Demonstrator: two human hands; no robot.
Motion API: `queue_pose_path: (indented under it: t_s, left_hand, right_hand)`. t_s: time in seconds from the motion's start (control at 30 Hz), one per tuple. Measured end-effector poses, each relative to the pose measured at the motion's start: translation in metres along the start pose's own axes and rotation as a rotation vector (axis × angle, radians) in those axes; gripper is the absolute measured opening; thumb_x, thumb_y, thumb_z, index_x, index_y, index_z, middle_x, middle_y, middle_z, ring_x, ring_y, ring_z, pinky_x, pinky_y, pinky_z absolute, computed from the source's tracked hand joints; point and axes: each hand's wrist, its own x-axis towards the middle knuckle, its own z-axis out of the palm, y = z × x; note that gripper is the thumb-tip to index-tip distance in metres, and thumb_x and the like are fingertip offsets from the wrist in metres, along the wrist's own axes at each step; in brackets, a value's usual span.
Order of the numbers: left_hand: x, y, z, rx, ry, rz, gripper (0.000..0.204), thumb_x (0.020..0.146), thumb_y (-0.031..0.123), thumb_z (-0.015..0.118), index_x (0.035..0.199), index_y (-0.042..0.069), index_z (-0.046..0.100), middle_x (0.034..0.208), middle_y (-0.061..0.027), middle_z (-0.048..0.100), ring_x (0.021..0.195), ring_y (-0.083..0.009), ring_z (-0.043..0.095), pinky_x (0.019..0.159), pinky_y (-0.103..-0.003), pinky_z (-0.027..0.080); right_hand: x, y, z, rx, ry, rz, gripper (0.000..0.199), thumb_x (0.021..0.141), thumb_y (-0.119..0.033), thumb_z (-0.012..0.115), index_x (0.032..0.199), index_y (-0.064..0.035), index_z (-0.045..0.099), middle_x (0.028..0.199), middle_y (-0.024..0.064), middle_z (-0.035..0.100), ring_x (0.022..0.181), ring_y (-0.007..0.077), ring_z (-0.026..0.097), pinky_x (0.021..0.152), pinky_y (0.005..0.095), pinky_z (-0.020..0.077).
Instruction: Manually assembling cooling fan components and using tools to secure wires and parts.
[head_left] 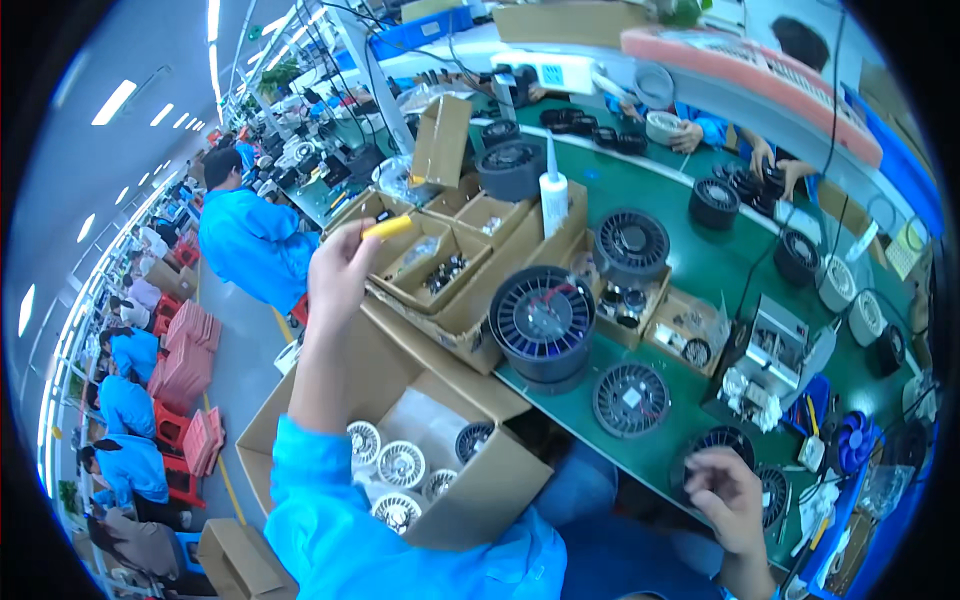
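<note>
My left hand (340, 270) is raised over the partitioned cardboard bins (440, 255) and pinches a short yellow cylindrical handle (388, 227). Whether a tool's shaft extends from it cannot be made out. At the lower right, my right hand (728, 497) hovers at the bench edge with fingers loosely curled and thumb apart; no held thing shows. Just beyond it is a dark round fan part (722, 442), partly hidden by the hand. A large black fan (543, 320) stands upright mid-bench, and a flat black fan disc (631, 399) lies nearer me.
An open cardboard box (480, 500) with white and dark fan wheels sits below my left arm. A white nozzle bottle (553, 195) rises behind the bins. Another black fan (631, 245), a metal fixture (775, 345) and a blue fan wheel (852, 440) occupy the green bench. Co-workers' hands (685, 135) work across it.
</note>
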Motion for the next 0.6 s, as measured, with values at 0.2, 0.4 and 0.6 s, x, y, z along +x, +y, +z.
queue_pose_path:
  t_s: [0.2,0.4,0.6]
  left_hand:
    - [0.195,-0.14,0.092,0.313,0.145,-0.09,0.039,0.093,0.029,0.076,0.122,0.003,0.075,0.107,-0.0141,0.079,0.094,-0.022,0.076,0.083,-0.035,0.058]
    - [0.251,-0.202,0.125,0.457,-0.146,-0.117,0.036,0.088,0.029,0.078,0.117,0.008,0.081,0.105,-0.0084,0.08,0.09,-0.0172,0.074,0.082,-0.036,0.057]
    - [0.259,-0.218,0.164,0.451,-0.117,-0.177,0.039,0.089,0.027,0.075,0.124,0.011,0.079,0.11,-0.0091,0.079,0.097,-0.0225,0.072,0.085,-0.038,0.056]
  right_hand:
    - [-0.057,0.005,-0.019,-0.149,0.518,0.174,0.034,0.101,-0.019,0.069,0.129,0.0011,0.066,0.111,0.0067,0.07,0.09,0.0149,0.063,0.082,0.0283,0.0514]
    - [-0.109,0.003,-0.021,-0.416,0.794,0.244,0.03,0.106,-0.02,0.066,0.128,-0.0003,0.069,0.115,0.0056,0.07,0.094,0.0181,0.065,0.085,0.0318,0.0539]
    - [-0.134,0.009,-0.022,-0.339,1.039,0.225,0.029,0.097,-0.012,0.072,0.123,0.0007,0.068,0.11,0.0048,0.068,0.092,0.0103,0.061,0.081,0.0247,0.0486]
